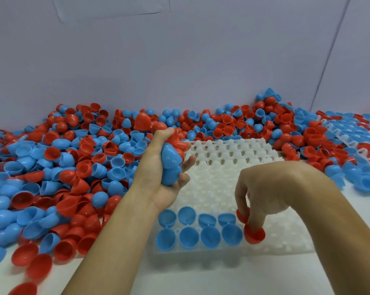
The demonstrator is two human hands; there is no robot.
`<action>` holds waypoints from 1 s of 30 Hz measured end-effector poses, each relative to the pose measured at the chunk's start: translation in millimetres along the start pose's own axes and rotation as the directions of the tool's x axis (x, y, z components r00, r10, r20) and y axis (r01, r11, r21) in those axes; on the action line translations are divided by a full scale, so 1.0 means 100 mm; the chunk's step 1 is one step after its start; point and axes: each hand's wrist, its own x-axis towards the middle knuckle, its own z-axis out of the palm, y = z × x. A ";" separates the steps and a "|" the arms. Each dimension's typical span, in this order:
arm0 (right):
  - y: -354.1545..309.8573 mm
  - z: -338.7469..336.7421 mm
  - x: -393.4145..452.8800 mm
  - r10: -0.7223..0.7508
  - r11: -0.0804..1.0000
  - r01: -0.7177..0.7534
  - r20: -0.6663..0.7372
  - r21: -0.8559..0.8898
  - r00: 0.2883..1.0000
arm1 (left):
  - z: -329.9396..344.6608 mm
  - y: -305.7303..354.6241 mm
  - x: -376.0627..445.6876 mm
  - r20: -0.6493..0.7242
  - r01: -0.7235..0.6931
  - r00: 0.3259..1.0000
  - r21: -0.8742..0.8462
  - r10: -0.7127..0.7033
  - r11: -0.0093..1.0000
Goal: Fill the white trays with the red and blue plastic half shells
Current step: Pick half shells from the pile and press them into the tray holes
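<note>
A white tray point(228, 179) with rows of bumps lies on the table in front of me. Its near left corner holds several blue half shells point(188, 227) in two rows, open side up. My right hand point(262, 192) pinches a red shell pair point(253, 232) and holds it over the tray just right of the blue ones. My left hand point(162, 167) hovers above the tray's left side and grips a stack of blue and red shells point(171, 165).
A deep heap of loose red and blue shells point(73, 162) covers the table to the left and along the back wall. Filled trays point(354, 145) sit at the far right. Bare white table point(201, 277) lies in front of the tray.
</note>
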 end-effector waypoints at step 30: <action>-0.39 0.07 0.37 -0.177 0.400 0.817 -0.840 0.415 0.513 | 0.01 -0.03 0.04 -0.042 0.019 0.999 -0.048 -0.021 0.999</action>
